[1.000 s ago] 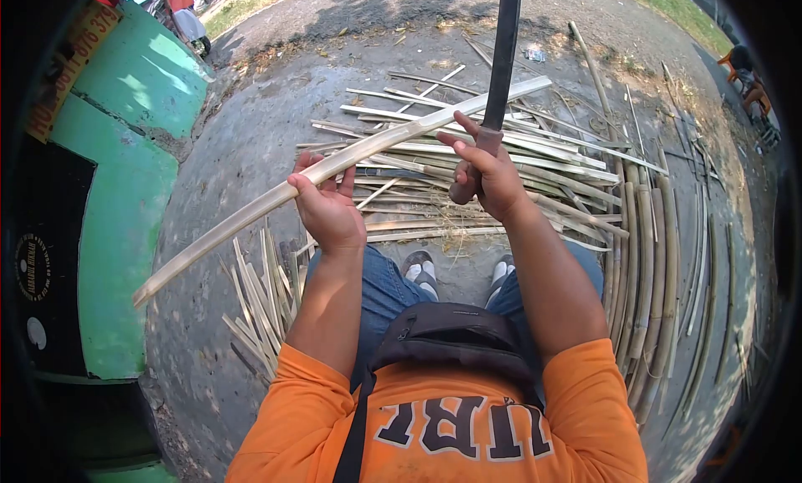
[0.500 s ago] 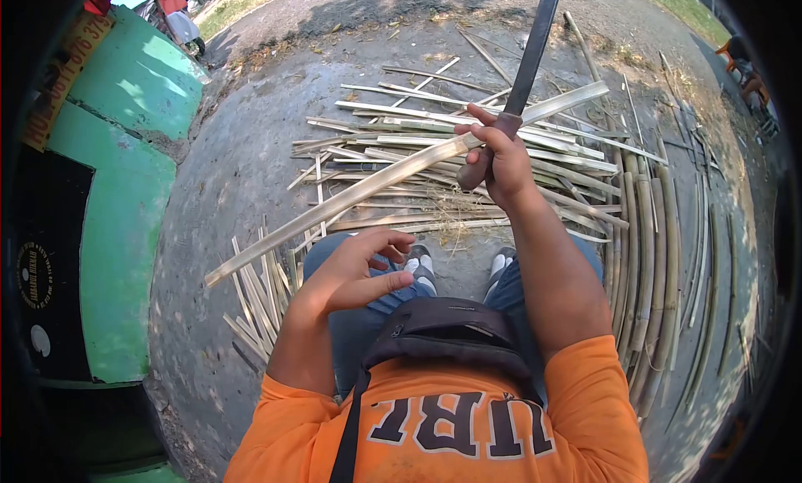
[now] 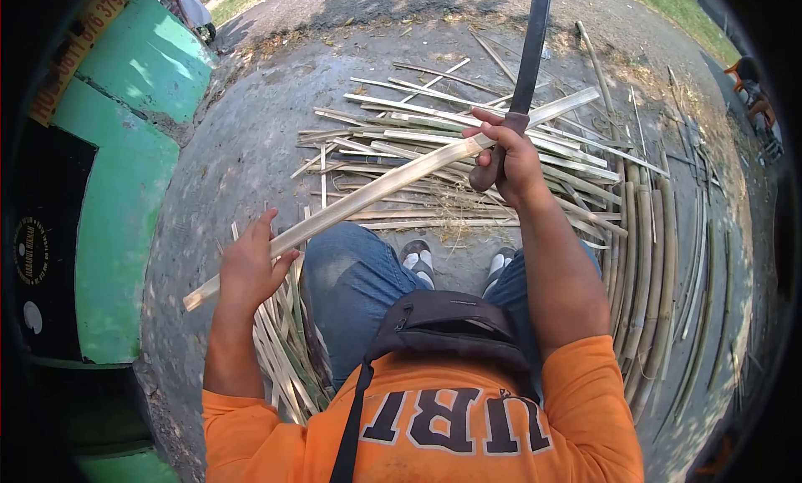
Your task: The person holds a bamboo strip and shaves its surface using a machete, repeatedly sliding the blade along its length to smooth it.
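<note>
My right hand is closed round the brown handle of a machete, whose dark blade points up and away from me. The same hand also holds a long pale split bamboo strip against the handle, its thumb and fingers over the strip. That strip slants down to the left across my lap. Near its lower left end is my left hand, fingers and thumb spread on either side of the strip; the palm hides that stretch, so firm contact is not clear.
Many split bamboo strips lie in a loose pile beyond my feet. More thin strips are by my left leg. Long bamboo poles lie to the right. A green wall stands at left. A person sits at far right.
My left hand has moved from above my lap out to the left, onto the strip's lower end. The right hand still holds the machete and strip, with little movement.
</note>
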A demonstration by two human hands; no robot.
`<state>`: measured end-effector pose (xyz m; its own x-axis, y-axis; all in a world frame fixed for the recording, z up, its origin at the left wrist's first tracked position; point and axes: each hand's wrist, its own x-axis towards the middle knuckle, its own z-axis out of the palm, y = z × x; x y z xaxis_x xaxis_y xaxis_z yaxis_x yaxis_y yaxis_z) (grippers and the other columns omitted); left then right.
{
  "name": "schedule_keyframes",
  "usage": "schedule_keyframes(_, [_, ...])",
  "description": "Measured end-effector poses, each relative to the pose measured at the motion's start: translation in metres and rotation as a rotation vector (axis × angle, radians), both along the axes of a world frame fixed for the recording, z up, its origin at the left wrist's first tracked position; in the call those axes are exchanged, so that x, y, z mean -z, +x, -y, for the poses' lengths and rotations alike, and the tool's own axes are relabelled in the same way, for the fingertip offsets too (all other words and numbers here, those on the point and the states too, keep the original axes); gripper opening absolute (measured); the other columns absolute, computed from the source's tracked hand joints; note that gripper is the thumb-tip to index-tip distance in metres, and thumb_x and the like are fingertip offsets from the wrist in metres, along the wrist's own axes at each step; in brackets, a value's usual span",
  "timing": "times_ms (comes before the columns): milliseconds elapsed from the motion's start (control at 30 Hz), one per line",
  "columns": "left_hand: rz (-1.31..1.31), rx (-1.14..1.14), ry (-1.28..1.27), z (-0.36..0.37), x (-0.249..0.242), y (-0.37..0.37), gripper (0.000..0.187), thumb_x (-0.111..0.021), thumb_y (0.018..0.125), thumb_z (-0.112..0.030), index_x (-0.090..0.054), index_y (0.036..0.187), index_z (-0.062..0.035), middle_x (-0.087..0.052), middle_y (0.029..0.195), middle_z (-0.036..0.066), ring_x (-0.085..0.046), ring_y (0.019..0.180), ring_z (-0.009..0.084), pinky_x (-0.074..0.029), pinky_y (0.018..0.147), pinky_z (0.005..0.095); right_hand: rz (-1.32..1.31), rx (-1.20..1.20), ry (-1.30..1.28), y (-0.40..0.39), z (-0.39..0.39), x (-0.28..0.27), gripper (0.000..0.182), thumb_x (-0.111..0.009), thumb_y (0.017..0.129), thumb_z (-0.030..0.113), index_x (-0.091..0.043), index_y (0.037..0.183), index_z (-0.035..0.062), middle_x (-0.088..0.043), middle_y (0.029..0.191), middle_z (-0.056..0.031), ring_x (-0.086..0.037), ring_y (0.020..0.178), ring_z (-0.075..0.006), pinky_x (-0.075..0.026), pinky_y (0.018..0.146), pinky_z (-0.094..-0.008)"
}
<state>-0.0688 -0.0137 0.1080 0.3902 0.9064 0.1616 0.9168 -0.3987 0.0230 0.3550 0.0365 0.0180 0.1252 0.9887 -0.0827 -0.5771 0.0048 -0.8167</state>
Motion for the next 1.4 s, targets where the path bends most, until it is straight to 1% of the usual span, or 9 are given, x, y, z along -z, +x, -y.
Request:
schedule_keyframes(133, [0.130,-0.134,-0.255,-0.006,0.002,0.005,0.040,-0.080,0.089,-0.026,-0.063,0.119,-0.0042,-0.067,0.081,0.014,-0.069,0.079,0.0317,-0.051,0.069,0.0439,0.011,-0.037,0.035,0.003,-0.003,-0.001,0.053,-0.067,0.094,0.019,-0.057,0.141,-0.0039,-0.074,0.107,-0.0156,-0.059,0.064,-0.0106,-0.049,0.063,-0.0244])
schedule_keyframes(300, [0.421,-0.099,-0.550,0.011,0.053,0.009,0.031,-0.071,0.097,-0.032,-0.068,0.102,-0.0017,-0.064,0.074,0.013,-0.064,0.069,0.0256,-0.049,0.065,0.0395,0.098,0.000,0.063,0.004,0.007,-0.018,0.062,-0.074,0.091,0.026,-0.057,0.144,-0.0008,-0.066,0.131,-0.0170,-0.063,0.070,-0.0107,-0.050,0.069,-0.0243])
schedule_keyframes(533, [0.694,-0.130,-0.690,0.023,0.083,0.030,0.041,-0.059,0.107,-0.038,-0.066,0.092,-0.0008,-0.057,0.073,0.004,-0.053,0.070,0.0140,-0.043,0.065,0.0333,0.582,0.206,-0.055,0.020,0.013,-0.019,0.038,-0.073,0.089,0.020,-0.070,0.122,-0.0008,-0.068,0.081,-0.0043,-0.066,0.075,-0.0133,-0.052,0.069,-0.0299])
schedule_keyframes(667, [0.834,-0.184,-0.676,0.011,0.092,0.044,0.041,-0.057,0.108,-0.037,-0.060,0.087,-0.0016,-0.052,0.072,0.001,-0.048,0.069,0.0122,-0.041,0.064,0.0325,1.077,0.257,0.131,0.015,0.012,-0.003,0.025,-0.074,0.091,0.024,-0.072,0.104,0.0036,-0.069,0.077,-0.0110,-0.067,0.072,-0.0220,-0.053,0.070,-0.0397])
schedule_keyframes(700, [0.849,-0.198,-0.680,0.006,0.091,0.048,0.041,-0.056,0.109,-0.037,-0.059,0.086,-0.0019,-0.051,0.072,0.000,-0.047,0.070,0.0117,-0.040,0.064,0.0322,1.164,0.195,0.112,0.006,0.016,-0.011,0.023,-0.075,0.091,0.026,-0.070,0.098,0.0046,-0.069,0.079,-0.0157,-0.067,0.073,-0.0330,-0.052,0.071,-0.0424])
schedule_keyframes(800, [0.941,-0.155,-0.679,-0.007,0.101,0.059,0.029,-0.058,0.109,-0.037,-0.061,0.097,-0.0101,-0.044,0.067,-0.009,-0.037,0.057,0.0030,-0.028,0.052,0.0239,1.455,0.029,0.110,-0.024,0.024,-0.020,0.016,-0.072,0.084,0.021,-0.072,0.097,0.0113,-0.072,0.085,-0.0169,-0.070,0.084,-0.0402,-0.054,0.074,-0.0487])
schedule_keyframes(933, [1.020,-0.167,-0.795,-0.015,0.108,0.067,0.027,-0.062,0.107,-0.034,-0.060,0.098,-0.0092,-0.046,0.070,-0.008,-0.039,0.059,0.0035,-0.029,0.052,0.0238,1.618,-0.077,0.336,-0.056,0.031,-0.015,0.020,-0.071,0.078,0.019,-0.071,0.099,0.0167,-0.072,0.083,-0.0135,-0.070,0.082,-0.0385,-0.054,0.072,-0.0517])
schedule_keyframes(1100, [0.784,-0.140,-0.644,-0.006,0.096,0.082,0.038,-0.077,0.093,-0.035,-0.061,0.095,-0.0007,-0.054,0.069,0.000,-0.048,0.063,0.0120,-0.041,0.059,0.0325,1.685,-0.254,0.322,-0.075,0.030,-0.008,0.017,-0.072,0.075,0.018,-0.070,0.092,0.0153,-0.072,0.081,-0.0128,-0.070,0.082,-0.0377,-0.055,0.073,-0.0518])
schedule_keyframes(1400, [0.657,-0.076,-0.666,-0.007,0.088,0.081,0.037,-0.084,0.084,-0.025,-0.056,0.094,-0.0028,-0.049,0.064,0.001,-0.045,0.061,0.0121,-0.039,0.057,0.0322,1.699,-0.176,0.246,-0.073,0.020,0.010,0.015,-0.071,0.075,0.018,-0.070,0.089,0.0146,-0.071,0.077,-0.0126,-0.070,0.078,-0.0379,-0.056,0.072,-0.0509])
